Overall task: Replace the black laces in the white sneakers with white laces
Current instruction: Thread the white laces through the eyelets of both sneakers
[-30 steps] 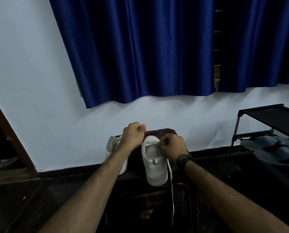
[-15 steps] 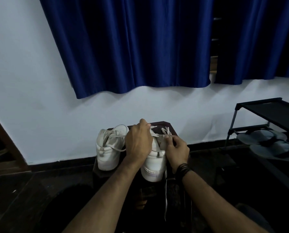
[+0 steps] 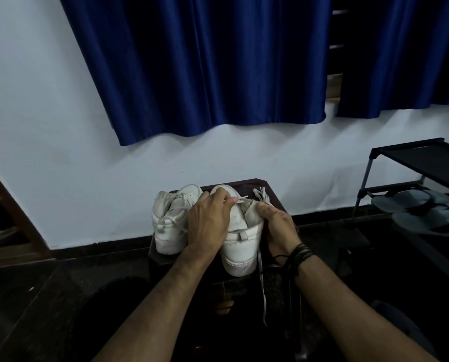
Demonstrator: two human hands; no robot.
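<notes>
- Both white sneakers sit heel-near on a dark stool (image 3: pixel 270 189) by the wall; left sneaker (image 3: pixel 170 220) already shows white lacing.
- Left hand (image 3: pixel 209 220) lies over the right sneaker (image 3: pixel 240 246), fingertips pinching a white lace (image 3: pixel 240 199) at the top eyelets.
- Right hand (image 3: pixel 277 222) cups that shoe's right side, thumb on the collar.
- Risk: other lace end (image 3: pixel 262 280) hangs loose off the stool's near edge; uneven pull could drag it out of the eyelet.
- Shoe overhangs the near edge; a hard tug may tip it off.

Both bare arms reach forward. The left hand (image 3: pixel 210 222) lies palm down with fingers bent, pinching something small. The right hand (image 3: pixel 277 222) curls its fingers and thumb in a grip, with dark bands around its wrist.
</notes>
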